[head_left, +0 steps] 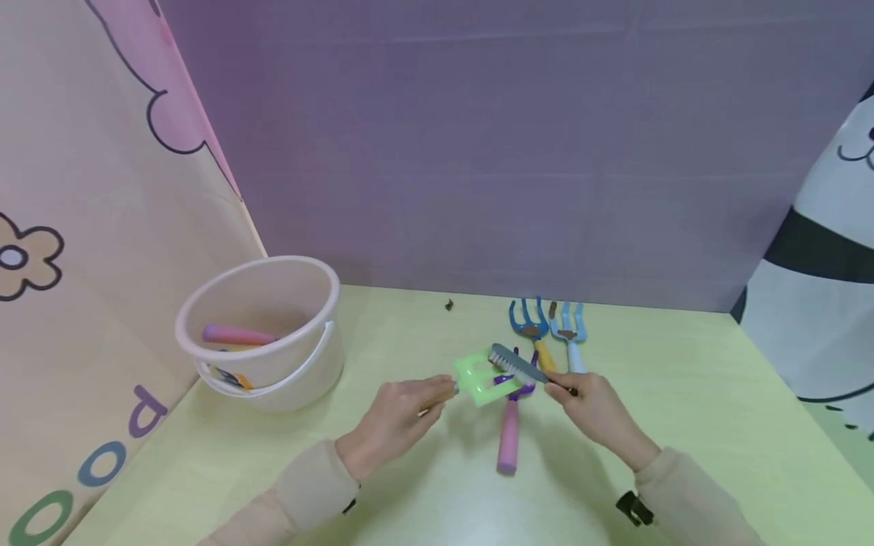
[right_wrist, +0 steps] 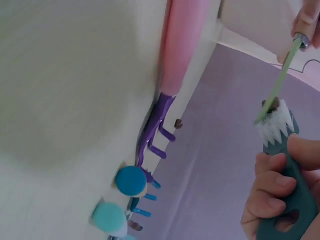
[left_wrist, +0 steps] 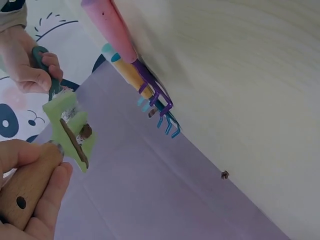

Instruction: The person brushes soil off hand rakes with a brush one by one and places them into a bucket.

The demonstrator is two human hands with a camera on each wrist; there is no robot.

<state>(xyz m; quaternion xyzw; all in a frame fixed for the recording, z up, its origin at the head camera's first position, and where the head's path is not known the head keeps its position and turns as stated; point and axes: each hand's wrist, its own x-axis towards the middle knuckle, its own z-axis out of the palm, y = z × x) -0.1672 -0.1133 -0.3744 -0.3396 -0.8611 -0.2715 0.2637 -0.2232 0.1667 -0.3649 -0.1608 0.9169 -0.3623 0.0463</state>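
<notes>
My left hand (head_left: 399, 421) grips the wooden handle (left_wrist: 35, 185) of a small garden fork with a light green head (head_left: 474, 379). Brown clumps (left_wrist: 75, 142) cling to that head in the left wrist view. A dark grey-green brush (head_left: 508, 356) is held in my right hand (head_left: 597, 409), fingers wrapped round its handle. Its white bristles (right_wrist: 275, 125) meet the green head in the right wrist view, beside a brown clump. Beneath both tools, a purple hand rake with a pink handle (head_left: 508, 440) lies on the table, its tines partly hidden.
Behind lie a blue hand rake (head_left: 529, 326) with a yellow handle and a light blue one (head_left: 570, 334), both with brown bits. A white bucket (head_left: 328, 375) at the left holds a pink-handled tool (head_left: 239, 334). One brown crumb (head_left: 448, 305) sits near the purple back wall (head_left: 437, 152).
</notes>
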